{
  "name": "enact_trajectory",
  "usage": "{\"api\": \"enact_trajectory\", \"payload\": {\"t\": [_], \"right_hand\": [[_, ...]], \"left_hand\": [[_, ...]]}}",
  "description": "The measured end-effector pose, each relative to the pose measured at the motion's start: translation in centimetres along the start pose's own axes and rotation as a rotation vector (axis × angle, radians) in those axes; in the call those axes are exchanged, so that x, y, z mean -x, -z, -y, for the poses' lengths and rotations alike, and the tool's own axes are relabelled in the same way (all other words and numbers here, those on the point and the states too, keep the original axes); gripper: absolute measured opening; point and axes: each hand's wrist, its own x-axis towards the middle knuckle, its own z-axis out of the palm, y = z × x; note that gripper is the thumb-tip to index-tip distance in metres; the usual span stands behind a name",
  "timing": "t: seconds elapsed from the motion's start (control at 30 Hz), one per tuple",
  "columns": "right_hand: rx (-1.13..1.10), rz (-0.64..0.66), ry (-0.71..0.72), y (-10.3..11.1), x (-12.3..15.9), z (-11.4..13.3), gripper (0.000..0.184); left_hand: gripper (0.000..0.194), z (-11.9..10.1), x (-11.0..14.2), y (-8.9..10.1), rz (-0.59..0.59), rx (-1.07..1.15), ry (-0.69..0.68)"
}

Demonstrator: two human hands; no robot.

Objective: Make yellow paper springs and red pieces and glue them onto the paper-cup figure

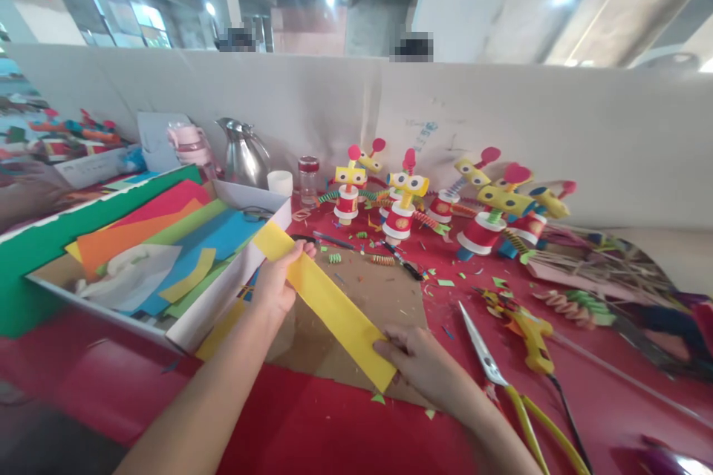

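Observation:
A long yellow paper strip stretches slantwise between my two hands, above a brown cardboard sheet. My left hand pinches it near its upper left end, thumb on top. At the lower right end, the fingers of my right hand grip the strip's edge. To the right of that hand lie scissors with yellow handles, blades apart. Behind the cardboard stand several small robot figures made of red-and-white cups, yellow tube heads and coiled paper arms.
On the left, a white box holds coloured paper sheets. A yellow glue gun with a cord lies at the right. Steel jug, white cup and glass jar stand behind. Paper scraps dot the red tabletop.

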Motion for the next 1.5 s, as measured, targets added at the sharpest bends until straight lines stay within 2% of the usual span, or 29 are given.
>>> {"api": "enact_trajectory", "payload": {"t": [0.1,0.23,0.3,0.43,0.47,0.53,0.63,0.77,0.87,0.93,1.0,1.1,1.17,1.2,1.3,1.5], "right_hand": [[-0.021,0.043,-0.013,1.0,0.3,-0.1,0.029],[-0.073,-0.062,-0.018,0.9,0.0,-0.5,0.03],[-0.076,-0.128,-0.016,0.3,-0.3,-0.5,0.031],[-0.013,-0.194,-0.02,-1.1,-0.9,-0.4,0.033],[0.012,-0.203,-0.024,-1.3,-0.9,-0.4,0.034],[0.05,-0.211,-0.029,-1.6,-1.0,-0.5,0.034],[0.062,-0.175,-0.004,-1.4,-0.9,-0.6,0.033],[0.109,-0.103,-0.011,-0.5,-0.7,-0.6,0.031],[0.144,-0.118,-0.018,0.3,-0.5,-0.8,0.031],[0.141,-0.154,-0.01,0.7,-0.6,-0.9,0.032],[0.114,-0.193,-0.017,0.7,-0.7,-1.0,0.034],[0.065,-0.254,-0.015,0.1,-1.1,-0.9,0.039],[0.062,-0.272,0.003,-0.4,-1.3,-0.9,0.039],[0.068,-0.272,0.01,-0.7,-1.4,-0.9,0.039],[0.076,-0.251,0.016,-1.2,-1.5,-0.8,0.038],[-0.008,-0.162,0.052,-1.4,-1.4,-0.7,0.034]], "left_hand": [[0.004,-1.6,-1.0,0.4,-0.029,0.093,-0.063],[0.008,-1.8,-1.3,0.7,0.032,0.132,-0.054],[0.012,-0.8,-0.8,0.6,0.107,0.067,0.016],[0.021,2.3,1.7,0.1,0.401,-0.148,0.107],[0.022,2.9,2.3,-0.1,0.426,-0.174,0.12],[0.021,3.6,3.1,-0.3,0.427,-0.194,0.114],[0.019,3.1,2.8,-0.2,0.362,-0.175,0.073],[0.02,0.9,0.7,0.0,0.152,-0.057,0.009],[0.02,-0.9,-0.7,0.3,0.03,0.046,-0.043],[0.017,-1.6,-1.1,0.5,0.055,0.118,-0.072],[0.019,-1.6,-0.9,0.6,0.179,0.161,-0.062],[0.036,0.1,0.5,0.4,0.439,0.059,0.041],[0.045,1.9,1.7,0.1,0.553,-0.08,0.133],[0.043,2.7,2.2,-0.1,0.568,-0.134,0.15],[0.031,4.0,2.7,-0.2,0.514,-0.176,0.117],[0.028,2.0,1.1,0.1,0.359,-0.048,-0.026]]}}
